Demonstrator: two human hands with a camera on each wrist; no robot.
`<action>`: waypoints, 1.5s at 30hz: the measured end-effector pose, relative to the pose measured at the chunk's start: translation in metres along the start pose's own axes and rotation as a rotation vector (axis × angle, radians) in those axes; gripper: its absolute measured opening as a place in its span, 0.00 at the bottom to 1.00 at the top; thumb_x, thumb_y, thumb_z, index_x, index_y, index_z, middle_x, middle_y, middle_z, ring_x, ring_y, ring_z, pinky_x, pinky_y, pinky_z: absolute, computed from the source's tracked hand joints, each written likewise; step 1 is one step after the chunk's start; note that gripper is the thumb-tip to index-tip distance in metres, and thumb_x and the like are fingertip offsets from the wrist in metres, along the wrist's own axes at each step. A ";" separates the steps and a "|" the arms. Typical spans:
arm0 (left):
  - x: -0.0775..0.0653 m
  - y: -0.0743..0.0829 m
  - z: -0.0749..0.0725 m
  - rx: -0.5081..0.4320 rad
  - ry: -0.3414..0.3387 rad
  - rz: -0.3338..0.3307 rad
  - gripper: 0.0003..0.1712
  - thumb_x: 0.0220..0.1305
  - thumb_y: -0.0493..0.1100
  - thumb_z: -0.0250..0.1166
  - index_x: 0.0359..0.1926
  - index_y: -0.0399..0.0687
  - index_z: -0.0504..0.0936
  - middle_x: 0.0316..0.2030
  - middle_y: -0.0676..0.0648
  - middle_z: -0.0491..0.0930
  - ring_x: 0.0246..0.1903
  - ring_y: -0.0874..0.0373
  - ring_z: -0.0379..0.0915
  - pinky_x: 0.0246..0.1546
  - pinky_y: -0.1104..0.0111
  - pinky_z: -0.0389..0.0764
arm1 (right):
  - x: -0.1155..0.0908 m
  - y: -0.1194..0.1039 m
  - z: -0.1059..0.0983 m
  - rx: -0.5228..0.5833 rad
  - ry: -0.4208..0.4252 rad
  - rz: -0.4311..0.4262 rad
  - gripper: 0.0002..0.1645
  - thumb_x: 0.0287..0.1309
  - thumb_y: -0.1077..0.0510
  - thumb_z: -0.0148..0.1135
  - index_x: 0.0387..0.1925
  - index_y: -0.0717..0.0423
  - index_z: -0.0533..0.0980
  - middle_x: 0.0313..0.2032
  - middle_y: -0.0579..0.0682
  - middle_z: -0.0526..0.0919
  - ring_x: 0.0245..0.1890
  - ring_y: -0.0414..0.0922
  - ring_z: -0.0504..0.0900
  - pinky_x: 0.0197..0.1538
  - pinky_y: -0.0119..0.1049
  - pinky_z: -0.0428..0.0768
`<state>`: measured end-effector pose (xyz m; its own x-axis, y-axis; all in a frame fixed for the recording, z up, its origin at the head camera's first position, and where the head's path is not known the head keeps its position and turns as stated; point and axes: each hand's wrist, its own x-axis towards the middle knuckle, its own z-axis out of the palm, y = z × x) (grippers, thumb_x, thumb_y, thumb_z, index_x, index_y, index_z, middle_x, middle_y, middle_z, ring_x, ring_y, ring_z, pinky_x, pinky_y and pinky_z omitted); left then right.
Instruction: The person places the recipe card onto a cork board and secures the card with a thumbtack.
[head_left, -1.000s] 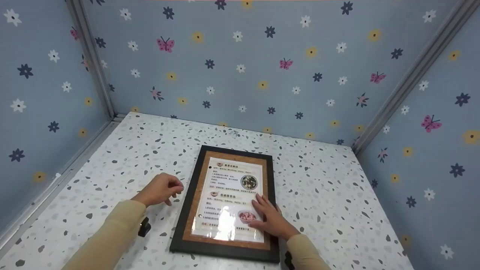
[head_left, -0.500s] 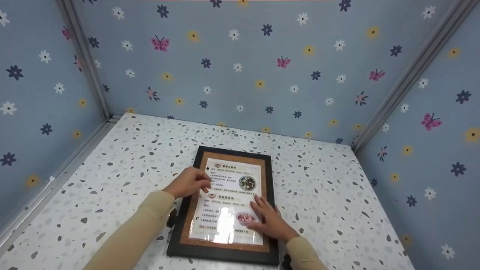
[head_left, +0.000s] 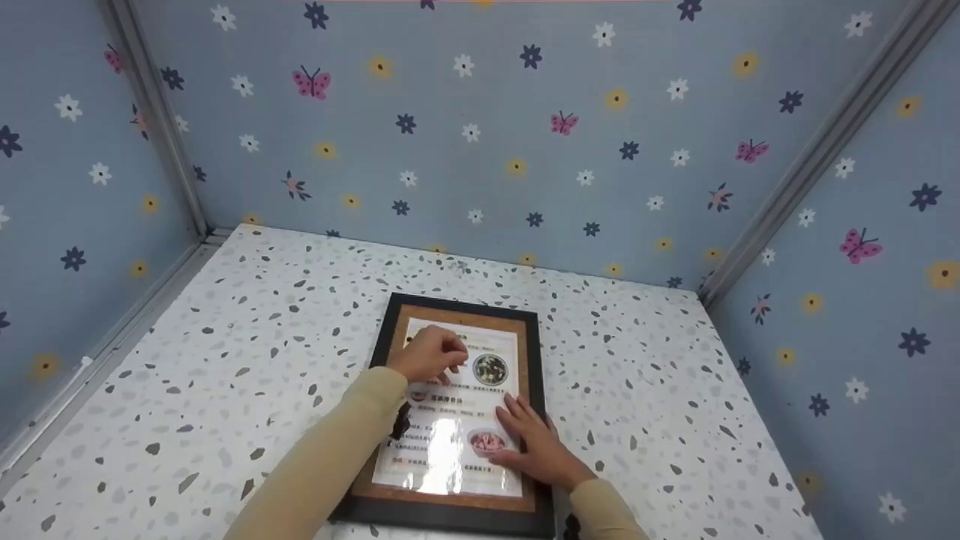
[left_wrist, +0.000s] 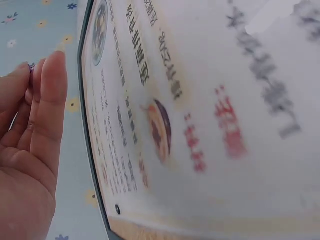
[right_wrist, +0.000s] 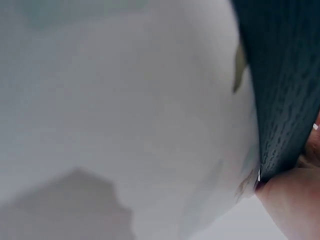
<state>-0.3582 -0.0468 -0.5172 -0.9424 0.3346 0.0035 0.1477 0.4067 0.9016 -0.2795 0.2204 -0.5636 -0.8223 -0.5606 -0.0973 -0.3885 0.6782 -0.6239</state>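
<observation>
Here, seen from the head camera, a black-framed corkboard lies at the lower centre of the frame on a white table speckled with grey chips. A glossy white sheet printed with Chinese text covers most of the cork, with glare at its lower middle. Two food pictures sit along its right side: a dark round dish above, a bowl of pinkish pieces below.

The person's two hands are apart. The left hand is over the upper left of the sheet, thumb and fingers pinching a small purplish object, too small to identify; whether this hand touches the sheet cannot be told. The right hand rests at the board's lower right, its fingers extended over the sheet and border; in the right wrist view, a finger meets the dark edge at lower right, and the rest is blurred.

Beige sleeves enter from the bottom of the frame. Blue walls patterned with flowers and pink butterflies fill the top and both sides.
</observation>
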 end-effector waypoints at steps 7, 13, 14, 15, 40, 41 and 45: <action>0.025 -0.007 0.011 -0.007 0.023 -0.028 0.05 0.68 0.37 0.64 0.38 0.38 0.84 0.30 0.40 0.81 0.28 0.44 0.81 0.23 0.63 0.83 | 0.000 -0.001 0.001 0.017 -0.008 0.014 0.51 0.58 0.35 0.65 0.75 0.53 0.58 0.77 0.50 0.46 0.76 0.55 0.38 0.71 0.60 0.46; 0.039 -0.008 0.016 0.002 0.012 -0.053 0.06 0.68 0.39 0.64 0.39 0.40 0.84 0.27 0.43 0.80 0.21 0.51 0.80 0.21 0.63 0.82 | 0.001 -0.003 -0.002 0.016 -0.018 0.025 0.51 0.57 0.35 0.65 0.75 0.52 0.58 0.77 0.49 0.45 0.76 0.54 0.38 0.71 0.60 0.45; 0.041 -0.009 0.017 -0.004 0.009 -0.055 0.06 0.68 0.39 0.64 0.39 0.40 0.84 0.27 0.43 0.80 0.20 0.52 0.79 0.21 0.63 0.82 | 0.002 -0.003 -0.002 0.013 -0.020 0.029 0.51 0.57 0.35 0.65 0.75 0.51 0.58 0.77 0.48 0.45 0.76 0.54 0.38 0.70 0.61 0.45; 0.043 -0.009 0.018 -0.011 0.006 -0.058 0.06 0.68 0.39 0.64 0.38 0.40 0.84 0.27 0.42 0.80 0.20 0.52 0.79 0.21 0.63 0.82 | 0.002 -0.002 -0.002 0.008 -0.023 0.029 0.52 0.57 0.35 0.65 0.75 0.51 0.58 0.77 0.48 0.45 0.76 0.54 0.37 0.70 0.61 0.45; 0.084 -0.008 0.053 0.227 0.083 0.002 0.05 0.63 0.38 0.68 0.30 0.43 0.85 0.25 0.52 0.79 0.25 0.62 0.72 0.31 0.66 0.77 | -0.001 0.000 -0.005 0.004 -0.022 0.025 0.51 0.57 0.36 0.65 0.75 0.52 0.58 0.77 0.50 0.46 0.76 0.56 0.39 0.68 0.68 0.39; 0.085 -0.007 0.054 0.253 0.088 -0.013 0.05 0.62 0.39 0.68 0.30 0.44 0.85 0.25 0.53 0.79 0.25 0.61 0.73 0.33 0.65 0.77 | -0.001 0.000 -0.005 0.002 -0.022 0.023 0.51 0.57 0.35 0.65 0.75 0.52 0.58 0.77 0.50 0.46 0.76 0.56 0.39 0.68 0.68 0.39; 0.088 -0.005 0.056 0.332 0.103 -0.072 0.06 0.61 0.41 0.68 0.28 0.47 0.84 0.24 0.53 0.78 0.25 0.59 0.73 0.34 0.61 0.77 | 0.001 0.000 -0.003 0.004 -0.023 0.018 0.52 0.57 0.35 0.65 0.75 0.51 0.58 0.77 0.49 0.45 0.76 0.56 0.38 0.68 0.67 0.39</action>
<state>-0.4250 0.0281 -0.5456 -0.9768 0.2143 0.0043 0.1537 0.6862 0.7110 -0.2815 0.2219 -0.5614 -0.8193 -0.5591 -0.1267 -0.3717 0.6864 -0.6251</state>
